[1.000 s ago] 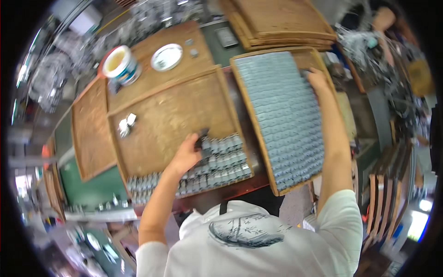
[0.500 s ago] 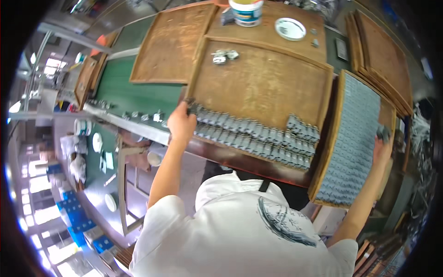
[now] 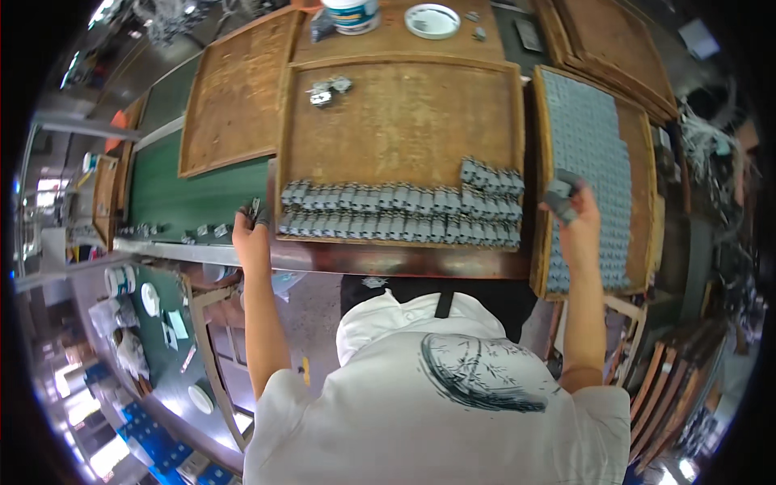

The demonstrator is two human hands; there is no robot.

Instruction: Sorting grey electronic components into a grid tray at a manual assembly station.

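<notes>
My left hand [image 3: 252, 241] is closed on a small metal part [image 3: 255, 207] at the left end of the wooden tray, above the green belt. Dark coverings show on its fingertips. My right hand [image 3: 579, 218] is pinched round a small grey part [image 3: 558, 188], over the right-hand tray; grey finger coverings make the part's outline hard to read. Rows of grey-and-metal parts [image 3: 396, 198] fill the near side of the middle tray [image 3: 404, 121], with a shorter third row at right. Closely packed grey pieces [image 3: 582, 121] cover most of the right-hand tray [image 3: 638, 186].
A few loose metal parts [image 3: 322, 95] lie at the middle tray's far left. Several more sit along the green belt [image 3: 182, 194]. Beyond stand a white bucket [image 3: 353, 18] and a round white lid [image 3: 432, 22]. Stacked wooden trays [image 3: 614, 48] rise at far right.
My left hand has moved off the left end of the rows to the belt side and now holds a metal part. My right hand has come leftward across the right-hand tray. The view has shifted.
</notes>
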